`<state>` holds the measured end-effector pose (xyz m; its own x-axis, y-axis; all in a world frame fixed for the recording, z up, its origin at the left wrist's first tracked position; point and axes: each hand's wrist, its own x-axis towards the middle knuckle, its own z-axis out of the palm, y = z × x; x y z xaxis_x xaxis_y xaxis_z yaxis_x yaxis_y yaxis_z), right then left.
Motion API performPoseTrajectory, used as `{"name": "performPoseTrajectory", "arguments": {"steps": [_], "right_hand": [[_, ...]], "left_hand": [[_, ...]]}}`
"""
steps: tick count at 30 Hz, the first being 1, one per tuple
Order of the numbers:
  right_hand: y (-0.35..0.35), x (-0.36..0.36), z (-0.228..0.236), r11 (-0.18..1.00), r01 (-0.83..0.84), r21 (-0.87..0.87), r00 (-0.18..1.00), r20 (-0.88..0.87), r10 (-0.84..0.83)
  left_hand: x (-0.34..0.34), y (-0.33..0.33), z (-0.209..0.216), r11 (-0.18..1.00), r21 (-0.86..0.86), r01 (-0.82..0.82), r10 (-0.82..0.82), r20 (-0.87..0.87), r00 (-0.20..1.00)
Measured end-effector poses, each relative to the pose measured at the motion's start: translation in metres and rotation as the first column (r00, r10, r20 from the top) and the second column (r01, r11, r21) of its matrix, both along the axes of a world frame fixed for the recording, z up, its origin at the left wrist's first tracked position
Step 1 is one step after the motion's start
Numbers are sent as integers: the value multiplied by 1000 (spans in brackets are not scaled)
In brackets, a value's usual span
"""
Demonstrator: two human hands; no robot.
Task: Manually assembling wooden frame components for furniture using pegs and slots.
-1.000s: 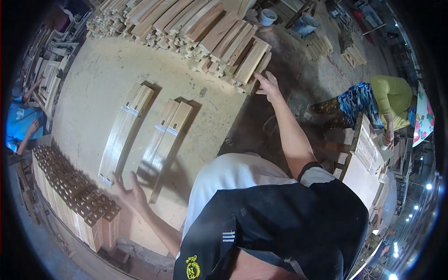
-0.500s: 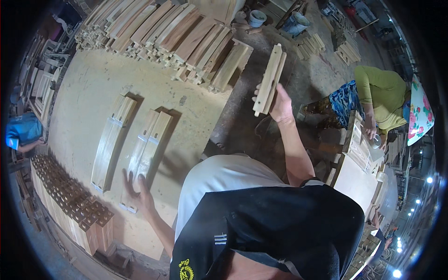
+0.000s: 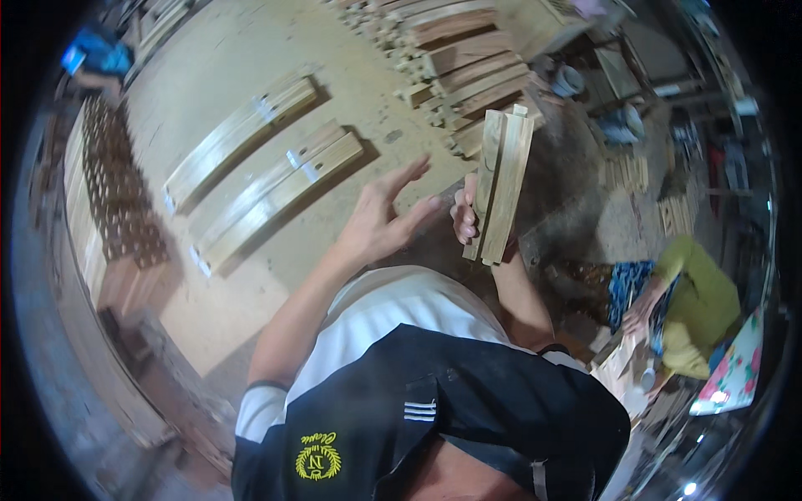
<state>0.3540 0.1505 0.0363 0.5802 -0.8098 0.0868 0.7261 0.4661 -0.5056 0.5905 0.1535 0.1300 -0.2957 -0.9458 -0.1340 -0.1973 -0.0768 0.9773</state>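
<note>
A: Right hand (image 3: pixel 464 219)?
B: Fingers curled round the long, grooved piece of pale brown wood (image 3: pixel 515 184), gripped near its lower end. Thumb hidden. One grooved length or two strips side by side: cannot tell.
A: Where is the piece?
B: Raised in front of the body, tilted slightly, stubby tenon at the far end. In view, its top overlaps the heap of loose, reddish-tan wooden slats (image 3: pixel 476 71); contact between them cannot be confirmed.
A: Left hand (image 3: pixel 378 221)?
B: Nothing in it. Fingers stretched out, thumb well apart, near the piece but not touching.
A: Failure modes?
B: Judgement: the grip is low, so the long upper part could swing or twist. If there are two loose strips, uneven finger pressure could let one slide out.
A: Collision risk?
B: Possible. A sweep toward the heap could knock the tenon; cause, little apparent clearance.
A: Anything on the broad, yellowish tabletop (image 3: pixel 251 42)?
B: Two glossy, tan wooden bundles (image 3: pixel 230 150) with pale bands, lying side by side, slightly apart. Setting the piece down carelessly could scuff their faces.
A: Nearby?
B: Co-worker in a yellow-green top (image 3: pixel 706 305), off to the right, well apart.
</note>
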Motion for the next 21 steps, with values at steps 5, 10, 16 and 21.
{"name": "performPoseTrajectory", "arguments": {"steps": [5,10,16,21], "right_hand": [[6,30,21,946,33,321,993,-114,4],[12,59,27,894,70,443,972,-231,39],[-5,110,26,995,-85,-47,878,-476,52],[-39,150,39,900,-405,160,859,-270,435]], "left_hand": [[-6,7,-2,823,-565,61,133,296,946],[15,48,-11,792,-548,270,-45,388,920],[29,37,-32,568,-821,60,366,317,875],[48,-3,-3,520,-508,-686,605,-348,716]]}}
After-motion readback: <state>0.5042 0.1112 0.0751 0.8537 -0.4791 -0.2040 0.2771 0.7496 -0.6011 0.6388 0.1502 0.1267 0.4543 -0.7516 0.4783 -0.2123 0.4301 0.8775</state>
